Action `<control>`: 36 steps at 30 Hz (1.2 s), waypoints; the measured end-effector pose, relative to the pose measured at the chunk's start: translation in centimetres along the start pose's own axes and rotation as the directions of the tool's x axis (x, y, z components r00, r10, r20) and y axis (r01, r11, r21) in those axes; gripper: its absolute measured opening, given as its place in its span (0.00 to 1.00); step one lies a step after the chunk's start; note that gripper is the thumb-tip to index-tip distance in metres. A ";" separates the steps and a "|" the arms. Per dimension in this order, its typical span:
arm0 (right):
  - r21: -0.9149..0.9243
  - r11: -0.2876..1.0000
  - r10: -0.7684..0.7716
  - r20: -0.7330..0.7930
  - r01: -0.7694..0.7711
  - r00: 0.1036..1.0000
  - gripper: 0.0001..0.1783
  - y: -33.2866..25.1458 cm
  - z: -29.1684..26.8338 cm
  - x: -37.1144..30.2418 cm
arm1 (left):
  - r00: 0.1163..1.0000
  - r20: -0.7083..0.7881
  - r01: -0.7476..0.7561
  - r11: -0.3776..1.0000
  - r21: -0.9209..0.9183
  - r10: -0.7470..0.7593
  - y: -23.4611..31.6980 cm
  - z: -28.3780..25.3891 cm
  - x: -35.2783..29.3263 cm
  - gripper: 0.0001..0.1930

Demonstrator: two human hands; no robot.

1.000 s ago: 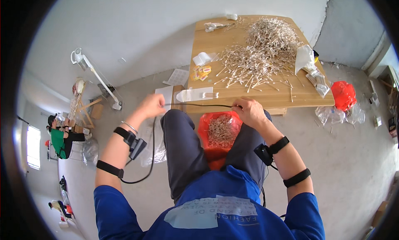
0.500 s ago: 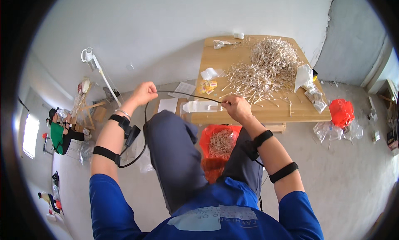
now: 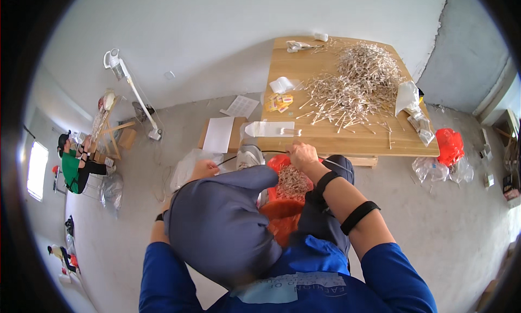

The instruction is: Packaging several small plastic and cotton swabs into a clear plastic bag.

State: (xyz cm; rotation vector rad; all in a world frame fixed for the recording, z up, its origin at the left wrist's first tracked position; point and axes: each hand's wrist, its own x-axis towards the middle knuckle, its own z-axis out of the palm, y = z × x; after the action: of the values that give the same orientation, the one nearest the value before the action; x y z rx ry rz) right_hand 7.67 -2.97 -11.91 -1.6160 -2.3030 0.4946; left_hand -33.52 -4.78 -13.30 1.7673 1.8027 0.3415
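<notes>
A thin black cable [image 3: 227, 160] stretches across in front of my raised left knee. One end of the visible stretch runs into my left hand [image 3: 204, 168], whose fingers are closed on it beside the knee; the forearm behind is mostly hidden by the leg. Farther right, my right hand [image 3: 303, 154] pinches the same cable just off the table's near edge. Close to that hand, a few cotton swabs [image 3: 291, 132] lie on a white paper strip [image 3: 260, 129]. Below, an open red plastic bag [image 3: 278, 162] holds many more swabs.
A big heap of cotton swabs [image 3: 369, 69] covers much of the wooden table [image 3: 325, 146]. Small yellow packets [image 3: 278, 102] lie at its left side. A cardboard box [image 3: 235, 134] stands beside the table, a white stick vacuum [image 3: 133, 88] leans on the wall, and a co-worker [image 3: 73, 164] sits far left.
Both hands have moved lower, the left one dropping most, and the cable between them came down. My left knee has risen, and its shoe now shows by the table.
</notes>
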 end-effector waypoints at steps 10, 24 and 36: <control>0.035 0.991 -0.136 0.394 0.133 0.909 0.11 1.8 1.1 -2.5 | 0.987 0.052 0.151 0.989 0.000 -0.150 -8.1 0.9 -10.0 0.14; 0.264 0.964 0.067 -0.143 -0.027 0.988 0.16 14.3 -1.5 -11.7 | 0.965 0.221 0.172 0.975 -0.141 -0.139 -2.5 7.9 -4.0 0.14; 0.398 0.840 0.493 -0.270 -0.370 0.827 0.09 17.7 -1.7 -12.5 | 0.919 0.392 0.130 0.964 -0.230 -0.030 0.8 12.8 0.5 0.14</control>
State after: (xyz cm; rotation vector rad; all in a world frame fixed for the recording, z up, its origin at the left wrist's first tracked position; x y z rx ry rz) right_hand 27.50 -9.05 -18.42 -1.8738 -1.4831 0.5842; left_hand -25.59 -7.00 -23.10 1.4581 1.4728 0.1636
